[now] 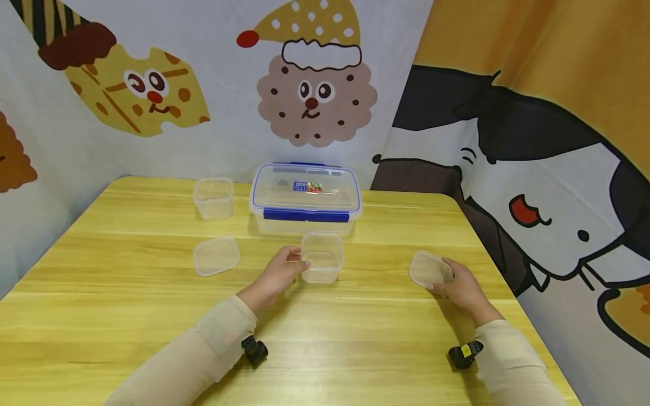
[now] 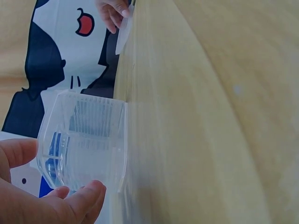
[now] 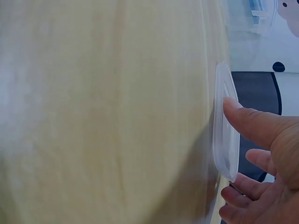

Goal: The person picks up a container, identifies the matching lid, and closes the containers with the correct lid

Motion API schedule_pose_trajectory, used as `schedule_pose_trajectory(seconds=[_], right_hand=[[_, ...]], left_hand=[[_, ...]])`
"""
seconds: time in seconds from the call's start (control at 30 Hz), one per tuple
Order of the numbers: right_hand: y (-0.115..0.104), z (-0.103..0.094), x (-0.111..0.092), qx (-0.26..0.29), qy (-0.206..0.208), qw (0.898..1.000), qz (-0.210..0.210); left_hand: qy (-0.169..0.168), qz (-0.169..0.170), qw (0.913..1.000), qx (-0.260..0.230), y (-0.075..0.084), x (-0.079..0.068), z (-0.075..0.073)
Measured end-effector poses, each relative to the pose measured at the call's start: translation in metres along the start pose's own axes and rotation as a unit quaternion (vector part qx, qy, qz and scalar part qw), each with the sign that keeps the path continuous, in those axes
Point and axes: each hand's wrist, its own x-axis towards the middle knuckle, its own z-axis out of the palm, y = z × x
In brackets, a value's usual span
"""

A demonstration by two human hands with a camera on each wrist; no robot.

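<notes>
In the head view a small clear plastic food container [image 1: 322, 259] stands on the table, its mouth up. My left hand [image 1: 278, 276] holds it at its left side, thumb at the rim and fingers lower along the wall, as the left wrist view shows around the container [image 2: 86, 135]. Farther right, my right hand [image 1: 461, 286] pinches a clear rounded lid [image 1: 426, 268] by its near right edge. The right wrist view has the thumb lying on the lid [image 3: 224, 140] and the other fingers at its far edge.
Behind stands a large clear box [image 1: 306, 194] with a blue-clipped lid. To the left are a second small container [image 1: 214, 198] and a flat clear lid [image 1: 216, 256]. A cartoon-printed cloth [image 1: 223, 152] hangs at the table's back edge.
</notes>
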Motion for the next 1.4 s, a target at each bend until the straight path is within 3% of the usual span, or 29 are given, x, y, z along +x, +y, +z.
schedule_pose_trajectory(seconds=[0.2,0.47,1.13,1.4], right_hand=[[-0.001,0.001,0.001,0.010,0.009,1.000,-0.010],[-0.007,0.002,0.002,0.035,0.003,0.999,0.020],[-0.025,-0.007,0.010,-0.005,-0.045,0.998,0.033],[-0.028,-0.001,0.012,-0.016,-0.038,0.998,0.048]], left_hand=[[0.000,0.002,1.0000,-0.005,0.000,-0.001,0.000],[0.000,-0.001,1.0000,-0.004,0.000,-0.001,0.000],[0.004,-0.012,0.9999,0.003,0.005,-0.001,-0.001],[-0.002,-0.020,0.9998,0.001,0.009,-0.005,-0.002]])
